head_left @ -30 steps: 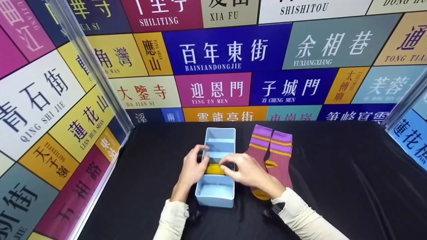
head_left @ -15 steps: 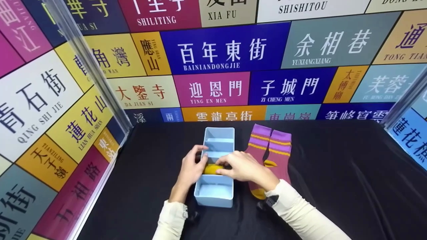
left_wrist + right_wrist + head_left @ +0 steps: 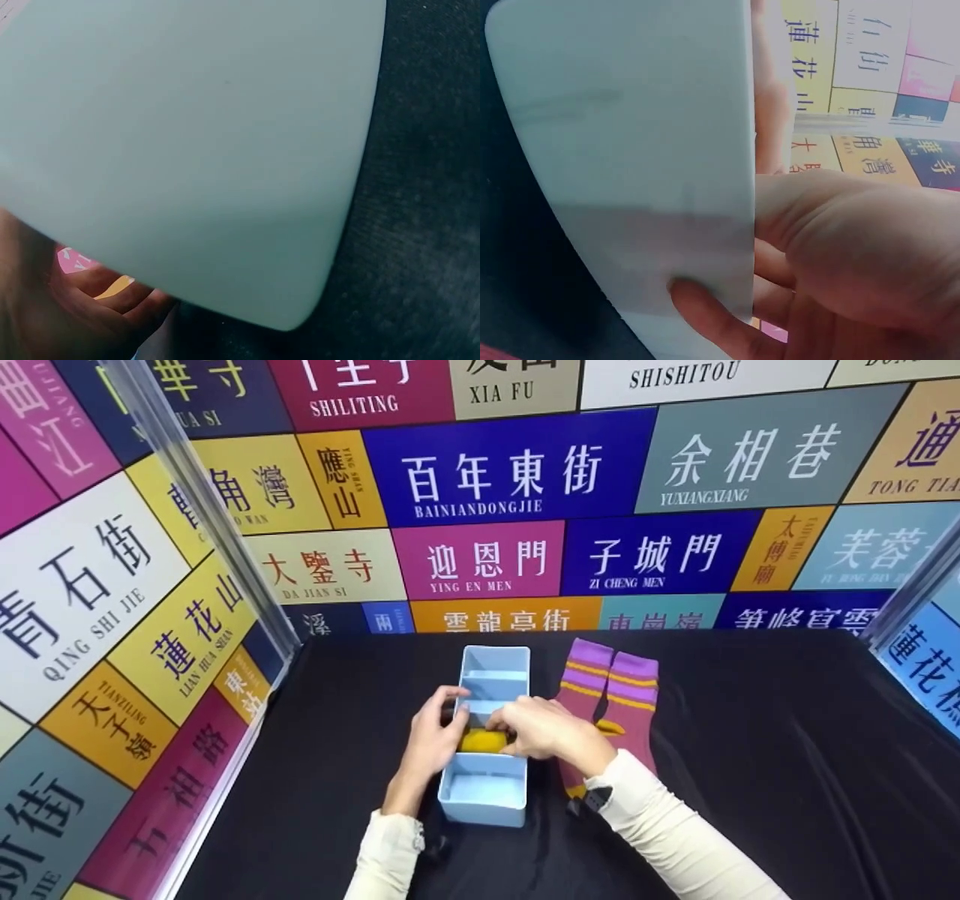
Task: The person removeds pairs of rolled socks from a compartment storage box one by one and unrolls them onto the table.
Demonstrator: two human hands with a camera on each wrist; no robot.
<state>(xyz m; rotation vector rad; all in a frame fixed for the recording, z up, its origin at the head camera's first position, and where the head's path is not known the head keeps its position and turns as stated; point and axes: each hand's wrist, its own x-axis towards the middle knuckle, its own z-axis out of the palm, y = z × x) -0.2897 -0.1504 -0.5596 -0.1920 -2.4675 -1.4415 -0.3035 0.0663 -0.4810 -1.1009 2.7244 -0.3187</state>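
Note:
A light blue divided box (image 3: 484, 810) stands lengthwise in front of me. In its third compartment from the back sits a mustard-yellow bundle (image 3: 482, 741), soft-looking and folded. My left hand (image 3: 433, 731) grips the box's left wall, thumb over the rim beside the bundle. In the left wrist view the box wall (image 3: 195, 135) hides most of that hand. My right hand (image 3: 551, 731) reaches over the right wall with curled fingers and pinches the bundle's right end. The right wrist view shows one finger (image 3: 705, 311) against the outer wall; the fingertips inside are hidden.
Right of the box lies a pair of pink and purple socks (image 3: 634, 679) with mustard stripes, partly under my right forearm. Black cloth (image 3: 750, 750) covers the table. Behind it rises a colourful sign-printed wall (image 3: 510, 465), with a clear post (image 3: 217, 502) at the left corner.
My right hand has moved lower and further into the compartment over the bundle, wrist raised. The bundle's shape has shifted a little. My left hand stays on the box.

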